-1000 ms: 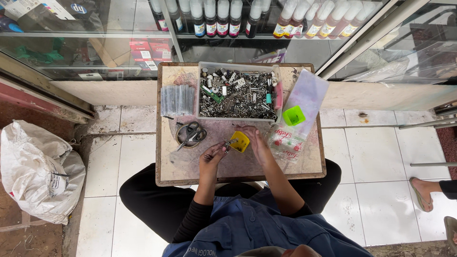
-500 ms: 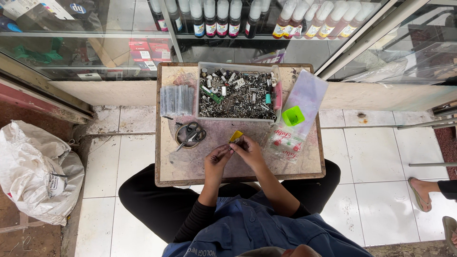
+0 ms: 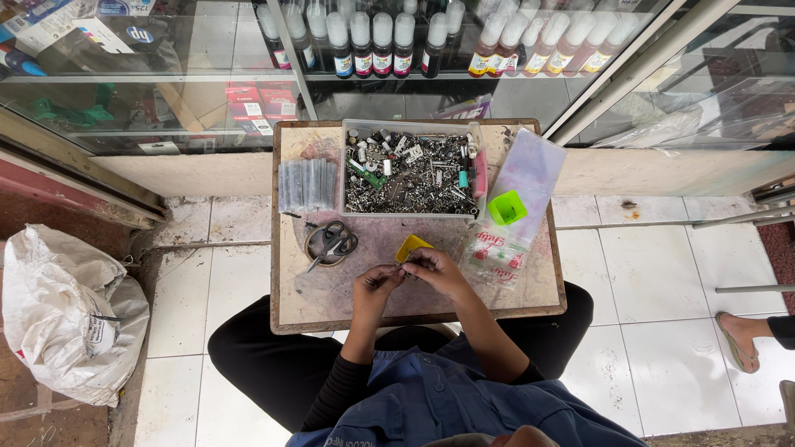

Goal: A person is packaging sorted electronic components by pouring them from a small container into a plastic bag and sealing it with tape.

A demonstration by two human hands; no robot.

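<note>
Two hands, the left hand (image 3: 374,281) and the right hand (image 3: 434,266), are closed with pinching fingers on a tiny part, probably light, stiff and slippery, near the counter (image 3: 530,294) front edge.

One wooden counter (image 3: 331,302) carries one clear tray of metal parts (image 3: 406,170), one pair of scissors (image 3: 331,242), one green cup (image 3: 506,208), one yellow cup (image 3: 411,246) and one stack of clear bags (image 3: 307,185). Two hands, left hand (image 3: 377,282) and right hand (image 3: 432,266), meet above it. One white sack (image 3: 66,314) lies on the floor.
</note>
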